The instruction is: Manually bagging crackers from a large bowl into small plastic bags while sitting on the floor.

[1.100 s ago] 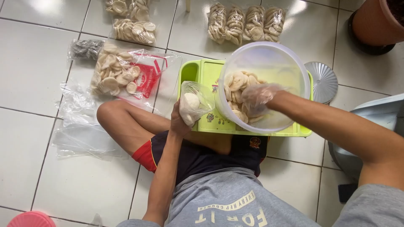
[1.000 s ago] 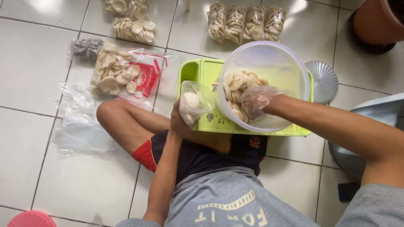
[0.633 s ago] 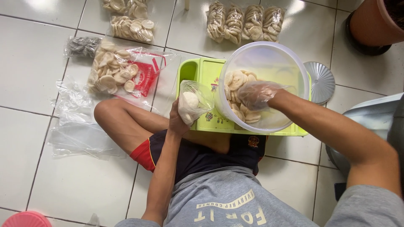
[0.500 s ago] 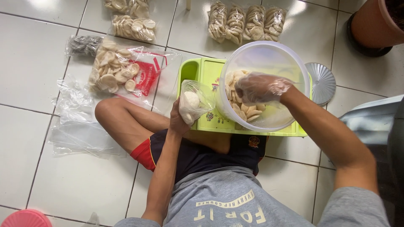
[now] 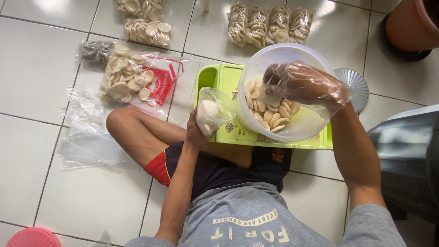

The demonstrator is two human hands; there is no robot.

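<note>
Two hands: both at work over a green tray (image 5: 219, 80) set on the floor before the seated person.
Left hand (image 5: 195, 132): closed around the neck of a small clear bag (image 5: 214, 110), holding its mouth up; a few pale crackers already sit inside.
Right hand (image 5: 302, 84): covered by a loose plastic glove, raised above the big clear tub (image 5: 260, 59), fingers curled together, apparently around a clutch of round crackers (image 5: 270, 114); the glove's crinkles hide the exact grip.
Step in hand: judged as bagging, with a handful lifted from the tub and on its way to the small bag just left of it.
Next move calls for: carrying the gloved hand across to the bag's mouth, keeping that mouth wide, and letting the crackers slip in without cracking or spilling onto the tray.
Surface: white floor tiles (image 5: 36, 68) with dark grout.
Room: filled cracker packs (image 5: 267, 23) lined up beyond the tray, an opened large cracker bag (image 5: 132, 80) and flat empty bags (image 5: 91, 137) to the left, a metal lid (image 5: 354, 84) and a terracotta pot (image 5: 411, 23) to the right.
</note>
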